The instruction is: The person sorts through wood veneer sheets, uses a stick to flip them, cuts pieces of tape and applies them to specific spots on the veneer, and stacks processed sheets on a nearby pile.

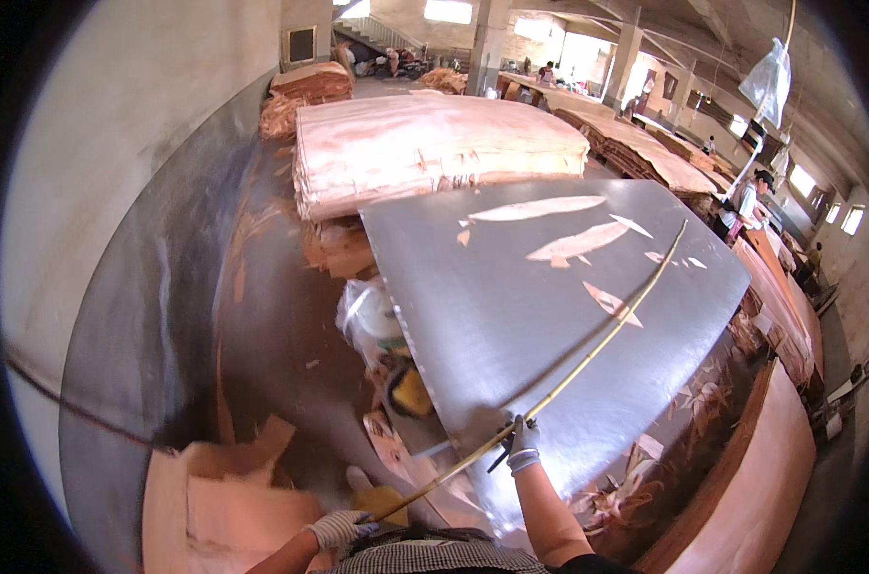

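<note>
Bamboo stick, long and thin, runs from bottom centre up to the right across the grey metal table. Looks light and a bit springy, so I hold it low: right hand wrapped mid-shaft, left hand closed on the butt end.
</note>
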Action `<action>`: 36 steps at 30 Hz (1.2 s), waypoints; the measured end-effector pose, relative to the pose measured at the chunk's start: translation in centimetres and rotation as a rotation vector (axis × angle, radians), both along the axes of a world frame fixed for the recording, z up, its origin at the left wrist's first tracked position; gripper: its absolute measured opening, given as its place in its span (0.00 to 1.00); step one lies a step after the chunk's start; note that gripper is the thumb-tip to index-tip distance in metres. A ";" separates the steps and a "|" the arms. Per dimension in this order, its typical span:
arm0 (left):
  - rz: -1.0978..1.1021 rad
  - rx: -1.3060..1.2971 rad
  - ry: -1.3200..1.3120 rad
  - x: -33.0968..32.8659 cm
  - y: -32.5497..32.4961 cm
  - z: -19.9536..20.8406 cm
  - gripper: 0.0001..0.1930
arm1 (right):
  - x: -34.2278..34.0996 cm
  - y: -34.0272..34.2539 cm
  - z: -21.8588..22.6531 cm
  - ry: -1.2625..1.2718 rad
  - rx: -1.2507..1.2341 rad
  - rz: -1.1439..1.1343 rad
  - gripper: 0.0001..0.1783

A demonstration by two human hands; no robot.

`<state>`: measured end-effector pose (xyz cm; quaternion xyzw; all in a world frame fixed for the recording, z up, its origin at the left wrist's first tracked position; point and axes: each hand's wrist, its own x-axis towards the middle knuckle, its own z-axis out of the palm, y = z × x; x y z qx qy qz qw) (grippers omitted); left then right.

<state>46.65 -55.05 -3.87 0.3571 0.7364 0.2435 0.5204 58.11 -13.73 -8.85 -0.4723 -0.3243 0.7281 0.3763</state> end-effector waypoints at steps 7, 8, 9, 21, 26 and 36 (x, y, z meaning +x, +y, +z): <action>-0.121 -0.307 0.266 -24.1 -2.3 6.0 0.25 | -20.3 -3.6 -5.9 -0.175 -0.001 0.187 0.02; -0.040 -0.278 0.306 -26.9 -3.4 6.5 0.24 | -23.5 -4.7 -6.1 -0.241 -0.009 0.232 0.03; 0.048 -0.251 0.346 -28.8 -5.0 7.7 0.22 | -26.9 -6.0 -6.3 -0.305 -0.020 0.287 0.05; 0.376 -0.089 0.442 -63.8 -6.1 2.4 0.12 | -74.6 -5.2 1.4 -0.300 0.074 0.389 0.14; 0.356 -0.295 0.690 -76.9 -1.3 11.6 0.21 | -89.5 -5.1 5.9 -0.032 -0.042 0.312 0.07; 0.479 -0.132 0.617 -109.5 0.6 6.4 0.20 | -119.0 -3.4 10.9 -0.033 0.559 0.358 0.11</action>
